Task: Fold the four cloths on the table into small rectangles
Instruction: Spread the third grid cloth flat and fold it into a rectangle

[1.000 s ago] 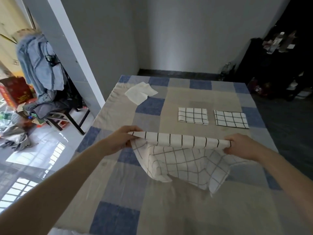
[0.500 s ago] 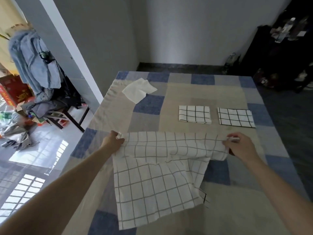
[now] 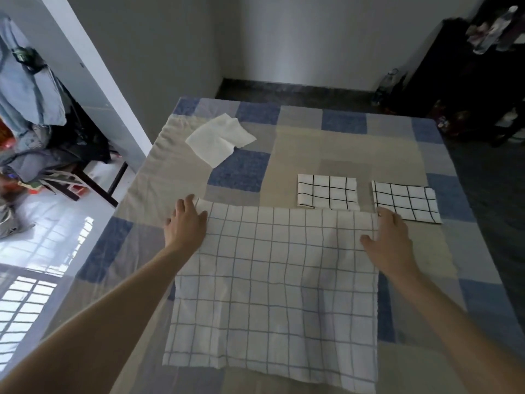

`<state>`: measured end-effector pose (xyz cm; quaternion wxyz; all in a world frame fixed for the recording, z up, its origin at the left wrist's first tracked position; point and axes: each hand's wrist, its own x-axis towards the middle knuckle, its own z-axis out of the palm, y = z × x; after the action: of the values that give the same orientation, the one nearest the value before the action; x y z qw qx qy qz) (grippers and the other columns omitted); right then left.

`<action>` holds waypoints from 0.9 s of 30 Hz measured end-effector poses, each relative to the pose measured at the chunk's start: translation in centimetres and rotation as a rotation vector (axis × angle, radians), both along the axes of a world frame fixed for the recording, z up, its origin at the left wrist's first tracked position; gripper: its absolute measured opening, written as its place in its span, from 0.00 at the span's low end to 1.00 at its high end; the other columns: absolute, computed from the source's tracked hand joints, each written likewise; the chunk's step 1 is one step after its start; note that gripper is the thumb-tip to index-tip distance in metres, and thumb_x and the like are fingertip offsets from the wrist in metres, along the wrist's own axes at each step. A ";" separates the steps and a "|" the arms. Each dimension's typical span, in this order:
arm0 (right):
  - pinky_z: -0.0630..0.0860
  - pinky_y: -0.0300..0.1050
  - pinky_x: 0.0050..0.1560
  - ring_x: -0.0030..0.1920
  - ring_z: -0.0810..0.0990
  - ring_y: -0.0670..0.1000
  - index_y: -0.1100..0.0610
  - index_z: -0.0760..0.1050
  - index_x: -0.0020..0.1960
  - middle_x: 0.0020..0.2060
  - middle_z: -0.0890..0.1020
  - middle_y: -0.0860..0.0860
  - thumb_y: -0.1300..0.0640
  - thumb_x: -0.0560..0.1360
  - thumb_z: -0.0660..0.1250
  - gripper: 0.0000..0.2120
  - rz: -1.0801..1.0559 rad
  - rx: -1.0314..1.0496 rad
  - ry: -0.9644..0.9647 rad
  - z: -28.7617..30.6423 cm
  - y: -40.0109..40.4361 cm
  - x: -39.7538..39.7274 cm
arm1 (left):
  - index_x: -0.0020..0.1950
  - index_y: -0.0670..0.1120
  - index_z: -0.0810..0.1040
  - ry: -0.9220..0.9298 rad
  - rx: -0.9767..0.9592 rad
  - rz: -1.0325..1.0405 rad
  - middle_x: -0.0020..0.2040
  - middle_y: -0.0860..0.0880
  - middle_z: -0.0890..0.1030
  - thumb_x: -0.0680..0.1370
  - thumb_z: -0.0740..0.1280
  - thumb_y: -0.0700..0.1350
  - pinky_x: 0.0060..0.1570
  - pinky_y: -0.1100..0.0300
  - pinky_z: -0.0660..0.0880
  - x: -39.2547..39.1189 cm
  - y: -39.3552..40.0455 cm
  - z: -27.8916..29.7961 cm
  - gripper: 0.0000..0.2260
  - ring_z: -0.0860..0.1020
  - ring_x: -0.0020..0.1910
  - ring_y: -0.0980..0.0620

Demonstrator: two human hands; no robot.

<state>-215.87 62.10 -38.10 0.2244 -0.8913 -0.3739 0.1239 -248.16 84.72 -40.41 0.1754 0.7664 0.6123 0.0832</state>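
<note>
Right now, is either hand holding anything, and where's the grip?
Nothing held. Left hand and right hand lie flat on the far corners of the spread cloth, fingers straight, no grip.

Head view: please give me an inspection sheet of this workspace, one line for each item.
Surface: table under a blue, grey and beige patchwork cover.
Job's things: large white cloth with thin blue-grey grid lies spread flat; two white cloths with black grid, folded to rectangles; plain white cloth loosely folded at the far left.
Clutter: nothing seen on the table.
Grippers: left hand and right hand rest with straight fingers on the large cloth's far corners.
Cables: nothing seen.
Surroundings: chair heaped with blue-grey clothes on the left; dark furniture on the right.
</note>
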 end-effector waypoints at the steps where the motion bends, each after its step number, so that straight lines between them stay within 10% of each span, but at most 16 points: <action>1: 0.73 0.55 0.58 0.63 0.71 0.59 0.60 0.64 0.69 0.66 0.70 0.59 0.62 0.72 0.71 0.28 0.090 -0.001 -0.115 -0.1 0.2 -1.1 | 0.73 0.46 0.59 -0.002 0.061 -0.034 0.70 0.42 0.65 0.81 0.59 0.50 0.63 0.41 0.67 0.7 -0.7 -0.2 0.21 0.69 0.64 0.40; 8: 0.49 0.58 0.76 0.78 0.45 0.51 0.53 0.51 0.78 0.79 0.49 0.52 0.48 0.81 0.49 0.27 0.481 -0.089 -0.159 -7.9 -0.7 -14.2 | 0.80 0.53 0.50 -0.029 0.030 -0.679 0.80 0.53 0.47 0.82 0.49 0.52 0.76 0.48 0.46 3.3 -17.0 -5.5 0.25 0.43 0.78 0.52; 20: 0.55 0.64 0.74 0.77 0.53 0.59 0.62 0.64 0.74 0.76 0.58 0.60 0.48 0.79 0.44 0.29 0.113 -0.308 -0.226 -11.0 -10.7 -7.3 | 0.80 0.54 0.46 0.122 -0.041 -0.185 0.80 0.50 0.43 0.80 0.41 0.61 0.76 0.45 0.42 -10.5 -13.3 -7.5 0.28 0.38 0.78 0.53; 27: 0.48 0.54 0.76 0.78 0.50 0.51 0.53 0.55 0.78 0.78 0.53 0.50 0.50 0.80 0.53 0.28 0.545 -0.111 -0.135 -10.0 -10.7 -19.7 | 0.79 0.56 0.46 0.097 -0.054 -0.718 0.80 0.53 0.43 0.83 0.43 0.58 0.74 0.49 0.39 -5.3 -22.3 -7.1 0.25 0.37 0.77 0.54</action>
<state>-235.57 51.41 -48.15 0.1084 -0.7750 -0.6066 0.1405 -253.50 62.43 -47.49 0.1845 0.9308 0.3135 -0.0364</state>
